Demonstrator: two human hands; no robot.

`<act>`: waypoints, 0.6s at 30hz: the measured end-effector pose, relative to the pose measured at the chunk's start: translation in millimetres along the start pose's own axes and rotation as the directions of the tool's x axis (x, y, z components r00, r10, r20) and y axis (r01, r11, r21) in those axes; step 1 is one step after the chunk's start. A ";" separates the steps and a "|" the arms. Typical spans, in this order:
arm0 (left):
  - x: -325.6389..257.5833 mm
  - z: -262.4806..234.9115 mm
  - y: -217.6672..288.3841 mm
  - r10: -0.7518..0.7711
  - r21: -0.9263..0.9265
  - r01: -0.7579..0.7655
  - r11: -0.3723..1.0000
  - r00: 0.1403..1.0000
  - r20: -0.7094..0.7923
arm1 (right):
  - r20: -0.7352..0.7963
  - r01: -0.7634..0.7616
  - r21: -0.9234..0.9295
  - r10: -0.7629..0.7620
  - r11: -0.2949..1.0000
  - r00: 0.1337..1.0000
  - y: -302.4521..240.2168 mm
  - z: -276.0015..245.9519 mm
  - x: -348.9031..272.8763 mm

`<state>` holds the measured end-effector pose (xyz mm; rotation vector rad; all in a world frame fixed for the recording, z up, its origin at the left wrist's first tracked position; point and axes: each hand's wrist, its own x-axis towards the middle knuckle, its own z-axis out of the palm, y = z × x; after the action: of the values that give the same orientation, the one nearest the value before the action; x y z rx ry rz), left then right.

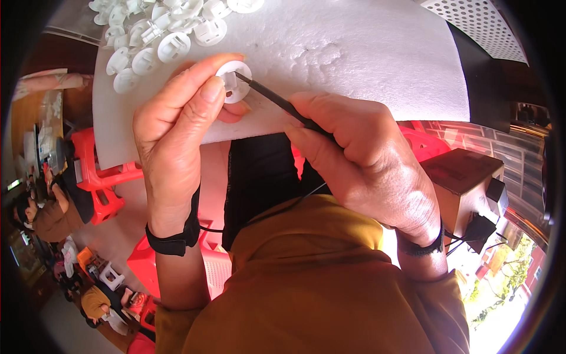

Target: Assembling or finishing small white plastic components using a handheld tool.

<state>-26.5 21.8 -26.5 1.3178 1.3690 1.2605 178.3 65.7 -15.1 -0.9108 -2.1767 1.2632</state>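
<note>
Head view is showing two bare hands working close together over the near edge of a white foam sheet (pixel 365 53). The left hand (pixel 177 135) is pinching one small round white plastic part (pixel 233 81) between thumb and forefinger, the fingers closed tight on its rim, holding it up just above the sheet's edge. The right hand (pixel 365 165) is gripping one thin dark tool (pixel 283 105), fingers wrapped firmly round its rear end, and the tool's tip is touching the face of the held part near its middle. Each wrist is wearing one black band, two in all.

One heap of matching white round parts (pixel 165 29) is lying on the far left corner of the foam sheet, well apart from the hands; roughly fifteen to twenty are showing, overlapping so that an exact count cannot be made, and some are running out of the picture at the top. One part is being held, and none is lying loose between the heap and the hands.

Below the sheet, red plastic stools (pixel 97 177) are standing on the floor to the left, at least two. One brown box (pixel 466 177) is sitting to the right of the right hand. One perforated white panel (pixel 477 23) is showing at the top right. Other people are sitting far off at the lower left.
</note>
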 end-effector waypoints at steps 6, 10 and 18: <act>-1.5 -2.7 -4.8 0.059 -0.109 -0.060 0.992 0.998 -0.016 | -0.059 -0.116 0.055 0.119 0.992 0.991 -12.5 -8.3 -19.8; -4.5 -4.7 -5.9 0.116 -0.168 -0.117 0.979 0.993 -0.013 | -0.093 -0.168 0.121 0.180 0.978 0.979 -12.3 -7.1 -28.2; -22.8 -8.8 8.5 0.170 -0.222 -0.169 0.960 0.985 -0.015 | -0.062 -0.026 0.071 0.031 0.997 0.998 -18.5 -3.6 -35.5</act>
<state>-31.6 -2.3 -18.4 1.2998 1.0931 1.4792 198.9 35.1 0.7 -0.9438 -2.0652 1.2982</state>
